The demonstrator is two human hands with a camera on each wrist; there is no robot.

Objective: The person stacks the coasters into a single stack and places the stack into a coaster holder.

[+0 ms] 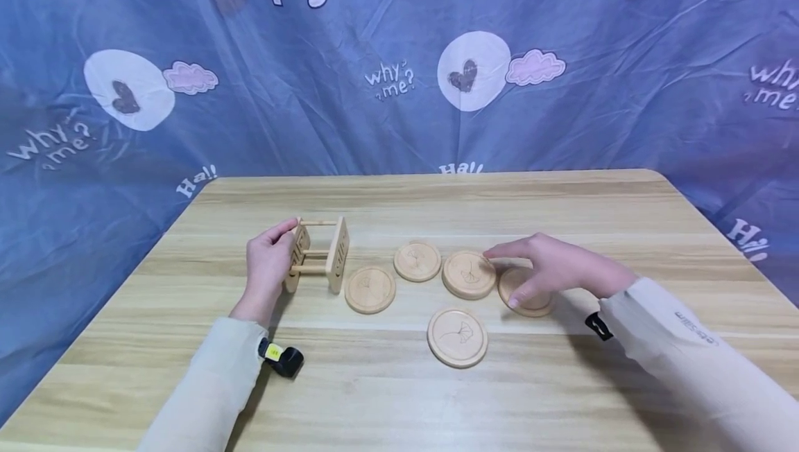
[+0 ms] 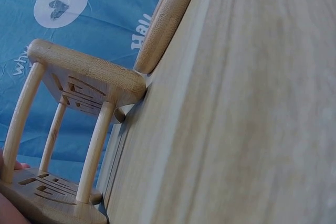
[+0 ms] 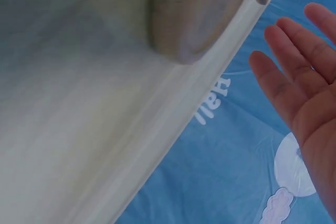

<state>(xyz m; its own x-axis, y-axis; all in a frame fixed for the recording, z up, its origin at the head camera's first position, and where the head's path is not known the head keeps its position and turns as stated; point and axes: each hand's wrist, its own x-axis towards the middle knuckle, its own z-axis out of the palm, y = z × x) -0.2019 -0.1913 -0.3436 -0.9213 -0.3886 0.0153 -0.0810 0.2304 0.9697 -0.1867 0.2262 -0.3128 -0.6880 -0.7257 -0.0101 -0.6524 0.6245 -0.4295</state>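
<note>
My left hand (image 1: pixel 268 258) grips the left panel of a small wooden coaster holder (image 1: pixel 338 256), which has two cut-out side panels joined by thin rods. In the left wrist view the holder (image 2: pixel 86 72) stands on the table, with only bits of my fingers at the lower left edge. My right hand (image 1: pixel 558 265) hovers with fingers extended over a round wooden coaster (image 1: pixel 535 305), partly covering it. Its fingertips are by a thicker-looking coaster (image 1: pixel 468 274), perhaps a stack. The right wrist view shows the fingers of this hand (image 3: pixel 310 82) spread, holding nothing.
More round coasters with engraved leaf designs lie flat: one beside the holder (image 1: pixel 370 290), one farther back (image 1: pixel 417 261), and one nearer the front (image 1: pixel 458 338). They rest on a wood-grain table (image 1: pixel 374 396). A blue printed cloth (image 1: pixel 349 119) hangs behind it.
</note>
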